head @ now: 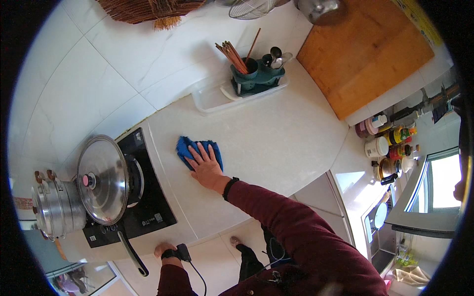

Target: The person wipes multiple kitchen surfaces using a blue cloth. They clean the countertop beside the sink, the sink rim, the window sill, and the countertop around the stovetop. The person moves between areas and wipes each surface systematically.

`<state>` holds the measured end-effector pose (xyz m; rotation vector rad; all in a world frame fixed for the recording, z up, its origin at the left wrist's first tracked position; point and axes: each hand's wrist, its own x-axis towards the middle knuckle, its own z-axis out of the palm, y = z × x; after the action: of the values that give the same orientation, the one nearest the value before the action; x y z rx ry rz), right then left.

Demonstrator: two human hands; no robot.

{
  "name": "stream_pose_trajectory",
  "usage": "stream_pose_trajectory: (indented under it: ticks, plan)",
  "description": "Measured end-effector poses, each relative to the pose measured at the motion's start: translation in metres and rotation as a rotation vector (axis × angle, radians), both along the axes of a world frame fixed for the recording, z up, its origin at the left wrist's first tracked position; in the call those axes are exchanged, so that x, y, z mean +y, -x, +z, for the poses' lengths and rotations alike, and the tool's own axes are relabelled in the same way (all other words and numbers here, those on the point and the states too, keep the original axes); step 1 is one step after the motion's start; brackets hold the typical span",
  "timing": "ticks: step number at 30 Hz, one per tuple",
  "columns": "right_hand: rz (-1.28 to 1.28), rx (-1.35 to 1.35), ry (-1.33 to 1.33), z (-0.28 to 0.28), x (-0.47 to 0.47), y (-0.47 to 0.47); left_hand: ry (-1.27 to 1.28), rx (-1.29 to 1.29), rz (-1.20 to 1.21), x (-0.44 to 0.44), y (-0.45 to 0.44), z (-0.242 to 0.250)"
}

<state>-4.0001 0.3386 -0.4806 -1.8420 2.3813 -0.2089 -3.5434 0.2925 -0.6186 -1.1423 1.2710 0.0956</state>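
My right hand (206, 167) lies flat with spread fingers on a blue cloth (183, 151), pressing it against the pale countertop (266, 144). At the counter's front edge, close to the hob, rests my left hand (165, 249); its fingers are too foreshortened to make out a grip. A black gas hob (158, 207) is set into the counter left of the cloth. On it sits a long-handled pan whose domed metal lid (107, 185) tilts toward me. The pan's handle (131, 251) juts past the front edge near my left hand.
An aluminium steamer pot (59, 209) stands left of the pan. Along the wall, a clear plastic tray (211, 105) holds a green utensil caddy (255, 77) with chopsticks and spoons. A wooden cutting board (363, 55) leans in the corner. Several condiment bottles (398, 137) line the right counter.
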Motion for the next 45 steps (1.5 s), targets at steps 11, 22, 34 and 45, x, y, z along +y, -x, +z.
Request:
stream_pose_trajectory:
  ticks: [11,22,34,45]
  plan:
    - [-0.456,0.175,-0.041,-0.019,0.17,0.235,0.154,0.054,0.121,0.011,0.049,0.065]
    - [-1.26,0.118,-0.056,-0.025,0.43,0.239,0.183,0.071,0.217,0.016,0.073,0.098]
    - [-0.196,0.033,0.071,0.004,0.175,-0.074,0.182,0.14,0.107,0.015,0.07,0.09]
    - [-0.075,0.0,0.211,-0.005,0.185,-0.033,0.28,0.43,0.048,-0.004,0.012,0.028]
